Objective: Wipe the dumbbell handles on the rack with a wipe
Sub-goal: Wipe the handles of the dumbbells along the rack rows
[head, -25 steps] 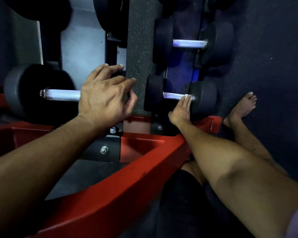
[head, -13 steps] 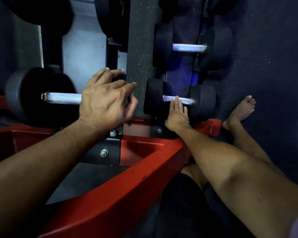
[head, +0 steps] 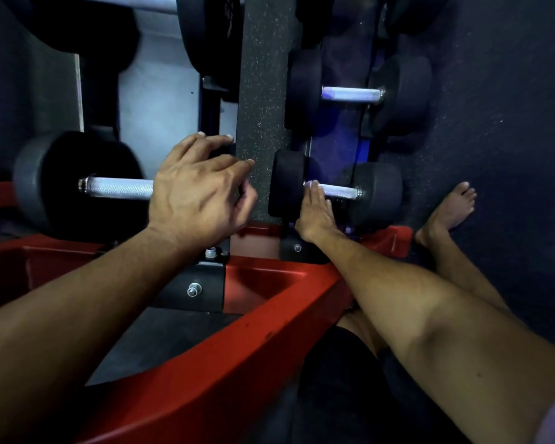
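Our right hand (head: pixel 314 213) presses flat fingers on the knurled steel handle (head: pixel 340 190) of the small dumbbell (head: pixel 377 192) low on the red rack (head: pixel 263 280), heavy and rigid we judge, while our left hand (head: pixel 199 193) hovers loosely curled, holding nothing, and we cannot see any wipe.

small black dumbbell (head: pixel 337 189) horizontal on rack (head: pixel 263 283), knurled handle (head: pixel 340 190).

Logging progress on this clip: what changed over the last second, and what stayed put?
The right hand slid along the small dumbbell's handle, from the end by the right-hand weight across to the left-hand weight, fingers laid straight over the bar. No wipe is clearly visible under them. The left hand stayed on the large dumbbell's handle, and both dumbbells kept their places on the red rack.
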